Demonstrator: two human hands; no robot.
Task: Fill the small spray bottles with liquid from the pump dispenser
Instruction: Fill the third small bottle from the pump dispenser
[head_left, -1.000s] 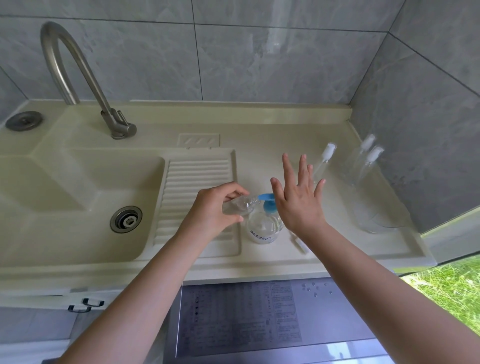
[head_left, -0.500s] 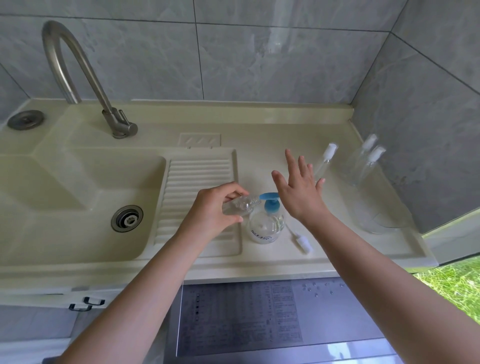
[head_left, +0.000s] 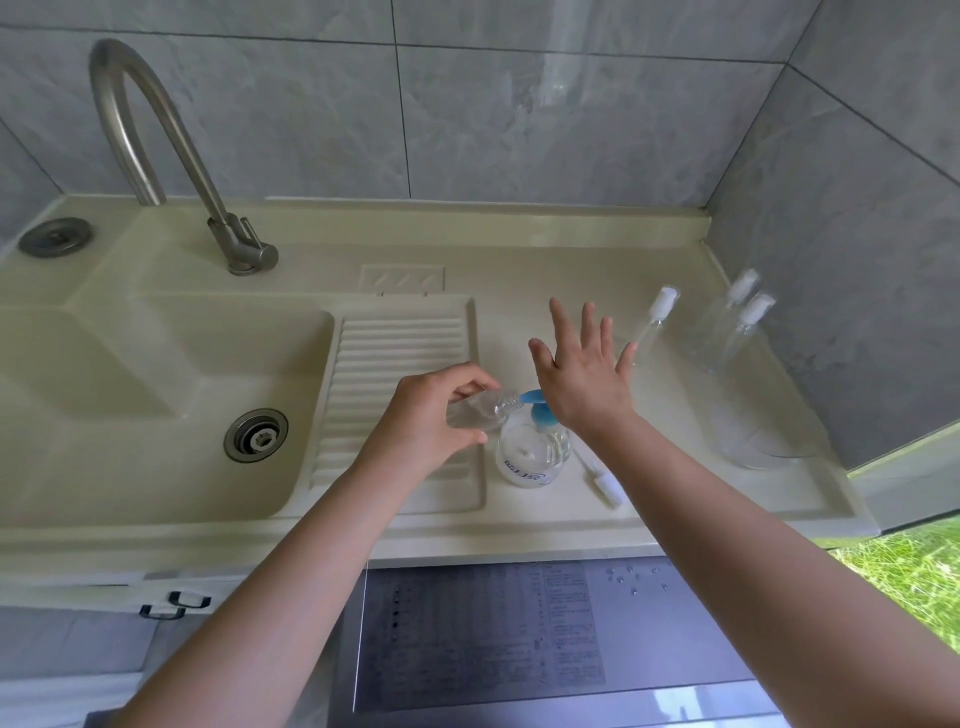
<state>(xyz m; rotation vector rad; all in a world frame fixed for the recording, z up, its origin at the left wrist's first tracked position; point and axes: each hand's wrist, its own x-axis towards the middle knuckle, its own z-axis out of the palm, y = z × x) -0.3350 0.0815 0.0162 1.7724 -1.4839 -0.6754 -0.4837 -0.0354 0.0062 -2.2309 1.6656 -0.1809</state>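
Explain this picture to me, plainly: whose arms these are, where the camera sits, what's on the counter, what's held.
No machine here: a person's two bare arms, seen from a camera on their head looking down at a cream sink counter. The left hand grips a small clear bottle, tilted, with its open neck at the blue spout of the pump dispenser. The right hand is open, fingers spread, above the pump. A spray cap with tube lies beside the dispenser. Three capped spray bottles stand farther right.
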